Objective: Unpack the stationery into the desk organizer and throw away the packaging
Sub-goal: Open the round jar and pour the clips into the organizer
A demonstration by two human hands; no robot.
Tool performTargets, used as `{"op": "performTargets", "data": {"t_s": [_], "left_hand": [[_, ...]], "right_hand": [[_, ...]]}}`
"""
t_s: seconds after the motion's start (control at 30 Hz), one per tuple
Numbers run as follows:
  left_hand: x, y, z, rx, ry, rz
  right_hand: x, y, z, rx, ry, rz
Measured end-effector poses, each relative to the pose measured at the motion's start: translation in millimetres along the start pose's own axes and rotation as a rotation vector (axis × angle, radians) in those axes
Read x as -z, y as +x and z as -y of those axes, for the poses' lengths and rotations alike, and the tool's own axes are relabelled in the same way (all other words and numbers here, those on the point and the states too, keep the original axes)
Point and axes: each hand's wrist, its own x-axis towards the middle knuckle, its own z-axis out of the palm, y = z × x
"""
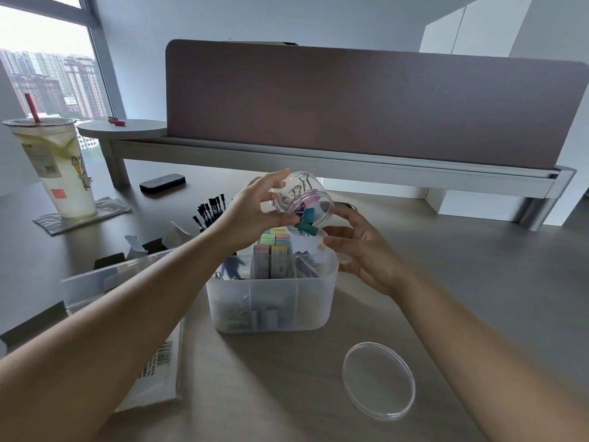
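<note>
My left hand [255,212] grips a clear plastic jar [302,196], tipped with its mouth down over the frosted desk organizer [271,301]. Teal and pink binder clips [306,223] spill from the jar's mouth above the organizer's right rear compartment. My right hand [360,250] hovers open beside the organizer's right rim, just under the jar. Pastel sticky-note packs [274,247] stand in the middle compartment, and paper clips lie at the front left. Black pens [208,210] stick up behind my left wrist. The jar's clear lid [379,381] lies flat on the desk at the front right.
A clear plastic bin [95,282] with opened cartons stands left of the organizer. A white mailer bag with a barcode [159,371] lies under my left forearm. An iced drink cup [54,164] on a napkin stands far left, a black eraser block [162,183] behind. A raised shelf spans the back.
</note>
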Motion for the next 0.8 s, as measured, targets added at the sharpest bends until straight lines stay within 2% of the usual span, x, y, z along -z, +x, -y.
{"op": "performTargets", "data": {"t_s": [0.3,0.5,0.8], "left_hand": [[0.0,-1.5,-2.4,-0.008,-0.067,-0.045],[2.6,-5.0,-3.0,0.031,-0.148,-0.021],[0.9,-10.4,-5.4,0.023,-0.111,0.010]], "right_hand": [[-1.2,1.0,-0.4,0.007,0.000,0.003],[-0.3,2.0,-0.3,0.006,0.000,0.011],[-1.5,-1.7,0.6,0.044,0.057,0.014]]}}
